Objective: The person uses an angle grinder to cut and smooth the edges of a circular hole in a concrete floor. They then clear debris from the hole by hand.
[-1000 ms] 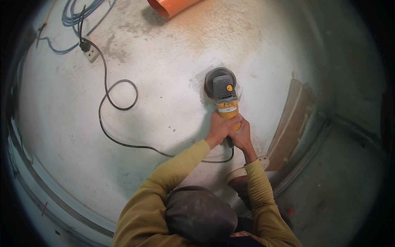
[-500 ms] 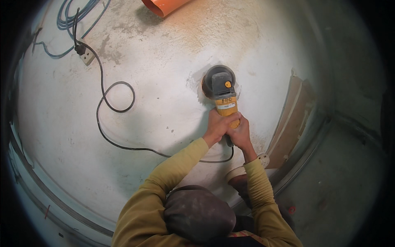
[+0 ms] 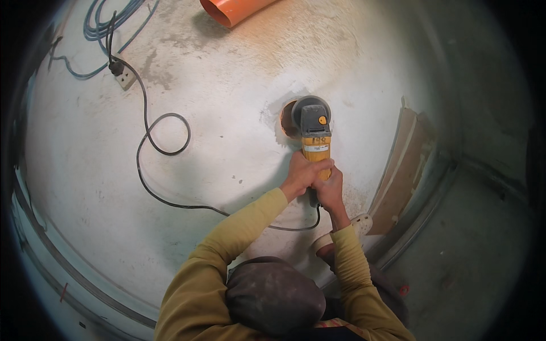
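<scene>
A yellow and black angle grinder (image 3: 316, 149) points away from me over the pale floor, its round dark disc (image 3: 320, 103) at the far end. My left hand (image 3: 303, 175) wraps around the left side of its body, thumb across the top. Close behind it, my right hand (image 3: 330, 192) is closed around the rear of the same grinder. Beside the disc, on its left, is a round hole (image 3: 289, 120) with an orange rim; the disc hides its right part. Whether the disc touches the rim or spins, I cannot tell.
From the grinder a black cord (image 3: 187, 206) loops left across the floor to a white socket block (image 3: 125, 78). Coiled blue-grey cable (image 3: 108, 23) lies beyond. An orange pipe (image 3: 230, 12) is at the far edge. Brown cardboard (image 3: 401, 176) lies right, near a light shoe (image 3: 362, 224).
The grinder and both hands have shifted slightly right and nearer to me. More of the orange-rimmed hole now shows left of the disc.
</scene>
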`<state>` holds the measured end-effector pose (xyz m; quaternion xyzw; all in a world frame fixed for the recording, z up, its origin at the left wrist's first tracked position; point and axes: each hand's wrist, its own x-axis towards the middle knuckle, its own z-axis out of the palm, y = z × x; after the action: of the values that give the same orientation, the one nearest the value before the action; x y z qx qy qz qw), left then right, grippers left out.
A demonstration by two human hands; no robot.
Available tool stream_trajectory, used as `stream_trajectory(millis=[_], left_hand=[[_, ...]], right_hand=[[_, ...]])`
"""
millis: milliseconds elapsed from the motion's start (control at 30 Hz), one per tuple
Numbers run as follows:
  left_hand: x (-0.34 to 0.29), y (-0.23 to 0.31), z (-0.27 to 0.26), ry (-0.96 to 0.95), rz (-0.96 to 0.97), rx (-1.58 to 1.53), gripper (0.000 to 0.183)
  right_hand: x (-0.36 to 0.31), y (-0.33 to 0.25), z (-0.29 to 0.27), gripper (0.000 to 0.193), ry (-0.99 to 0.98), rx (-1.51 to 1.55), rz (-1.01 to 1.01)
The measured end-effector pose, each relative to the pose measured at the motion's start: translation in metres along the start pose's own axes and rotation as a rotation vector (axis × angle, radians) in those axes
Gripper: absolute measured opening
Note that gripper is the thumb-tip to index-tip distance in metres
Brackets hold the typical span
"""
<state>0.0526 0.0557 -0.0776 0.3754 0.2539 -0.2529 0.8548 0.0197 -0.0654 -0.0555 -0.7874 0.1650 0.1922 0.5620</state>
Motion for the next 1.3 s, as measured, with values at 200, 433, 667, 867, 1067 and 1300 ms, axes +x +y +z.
stream_trajectory(millis=[200,433,667,867,1067,1300], left_hand=[[-0.005,0.005,-0.001,-0.013,-0.088,0.077,0.029],[-0.018,0.001,0.012,-0.026,-0.208,0.038,0.030],[-0.021,0.000,0.025,0.018,-0.078,-0.078,0.029],[-0.011,0.010,0.024,-0.019,-0.119,-0.070,0.027],[-0.012,0.005,0.024,-0.009,-0.145,-0.047,0.027],[-0.022,0.002,0.024,0.039,-0.214,-0.008,0.032]], right_hand=[[-0.010,-0.006,0.005,0.046,0.040,0.027,0.010],[-0.032,-0.017,-0.002,0.044,0.091,0.006,0.099],[-0.022,-0.028,-0.017,0.044,0.027,-0.119,-0.009],[-0.014,-0.036,-0.016,0.043,0.020,-0.018,0.070],[-0.021,-0.033,-0.014,0.043,0.043,0.003,0.138],[-0.036,-0.040,-0.012,0.046,0.051,0.019,0.208]])
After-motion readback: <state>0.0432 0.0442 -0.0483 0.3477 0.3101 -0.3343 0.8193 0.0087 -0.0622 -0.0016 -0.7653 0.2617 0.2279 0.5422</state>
